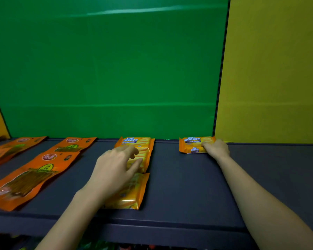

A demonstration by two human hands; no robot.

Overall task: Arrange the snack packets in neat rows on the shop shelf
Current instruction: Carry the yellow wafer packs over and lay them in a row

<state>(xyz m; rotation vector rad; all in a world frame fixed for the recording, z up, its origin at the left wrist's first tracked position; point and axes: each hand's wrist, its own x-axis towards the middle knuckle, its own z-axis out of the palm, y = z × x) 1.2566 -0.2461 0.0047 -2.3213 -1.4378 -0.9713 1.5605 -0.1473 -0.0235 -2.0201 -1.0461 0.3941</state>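
- A dark grey flat shelf [179, 186] runs left to right below a green back panel [107, 69], with a yellow side panel [269, 78] on the right.
- The right hand [216, 147] grasps a small orange foil wafer packet [192, 144] by its right end, fingers curled onto it. The packet lies at the far edge of the shelf against the back panel, well apart from the column to its left.
- The left hand [116, 168] lies loose over the middle column — fingers relaxed and spread, clasping nothing. Its fingertips seem to rest on the far yellow foil wafer packet [145, 141].
- The near yellow foil wafer packet [135, 193] sits just in front of the far one, and their ends meet or overlap slightly.
- Orange window pouches [31, 177] lie in slanted lines on the left of the shelf.
- The step in hand looks like starting a new column on the right.
- To do it well, slide the small packet rather than lift it, and square its far edge to the back panel. Keep its printed face turned the same way as the middle column.
- Leave a gap to the middle column that matches the gaps further left.
- Foil probably skids on this smooth shelf — so a flat, light press from the left hand should keep the middle packets in place.
- The middle pair also wants its ends butted, not overlapped.
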